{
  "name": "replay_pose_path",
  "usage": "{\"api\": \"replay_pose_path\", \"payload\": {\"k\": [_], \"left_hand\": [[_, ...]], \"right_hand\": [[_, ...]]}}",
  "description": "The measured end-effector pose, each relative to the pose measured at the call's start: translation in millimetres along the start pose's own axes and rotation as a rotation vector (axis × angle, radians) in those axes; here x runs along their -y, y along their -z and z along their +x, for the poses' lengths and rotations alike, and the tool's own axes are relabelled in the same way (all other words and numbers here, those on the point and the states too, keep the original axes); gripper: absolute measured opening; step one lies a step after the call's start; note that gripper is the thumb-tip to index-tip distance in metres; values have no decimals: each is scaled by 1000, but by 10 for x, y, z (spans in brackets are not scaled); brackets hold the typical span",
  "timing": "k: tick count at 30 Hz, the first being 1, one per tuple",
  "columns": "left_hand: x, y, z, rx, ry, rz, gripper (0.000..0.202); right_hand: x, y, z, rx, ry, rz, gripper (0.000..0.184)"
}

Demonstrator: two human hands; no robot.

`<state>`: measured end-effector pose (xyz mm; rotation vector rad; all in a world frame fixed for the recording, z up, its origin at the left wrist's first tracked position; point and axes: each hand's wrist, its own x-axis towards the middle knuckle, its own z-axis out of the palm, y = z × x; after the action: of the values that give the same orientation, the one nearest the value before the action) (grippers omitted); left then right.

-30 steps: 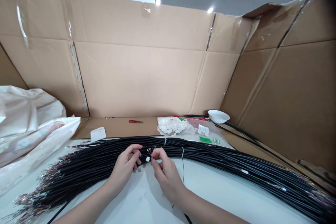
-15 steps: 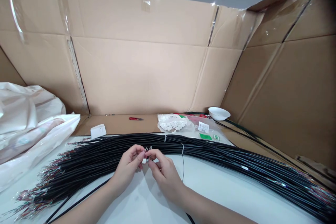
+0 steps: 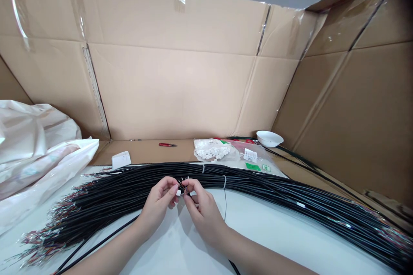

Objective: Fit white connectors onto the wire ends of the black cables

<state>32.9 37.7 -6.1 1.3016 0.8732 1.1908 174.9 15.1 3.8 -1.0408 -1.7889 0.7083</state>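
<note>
We find the two hands together at the front edge of the bundle of black cables, which lies in a long curve across the white table. The left hand pinches a small white connector at its fingertips. The right hand closes on a few fine wire ends that rise from the bundle, just beside the connector. The fingertips of both hands nearly meet here. We cannot tell whether any wire has entered the connector, because the fingers hide that spot.

We judge the step in hand to be fitting the bared wire ends to the connector. The next move calls for a steady pinch on both sides and careful alignment of each wire with its opening.

Two white ties hold the bundle to the right of the hands. A loose black cable runs across the table in front of the bundle. Behind the bundle lie a bag of white connectors, red-handled snips, a small white box and a white bowl. A white plastic sack lies to the left of the bundle, and a cardboard sheet stands behind it.
</note>
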Motion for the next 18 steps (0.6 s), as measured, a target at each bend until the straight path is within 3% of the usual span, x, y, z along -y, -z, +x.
{"api": "replay_pose_path", "payload": {"k": [9, 18], "left_hand": [[21, 0, 3, 2, 7, -15, 20], [34, 12, 1, 4, 12, -26, 18]], "right_hand": [[-16, 5, -9, -1, 57, 3, 14], [-65, -19, -13, -30, -36, -2, 14]]}}
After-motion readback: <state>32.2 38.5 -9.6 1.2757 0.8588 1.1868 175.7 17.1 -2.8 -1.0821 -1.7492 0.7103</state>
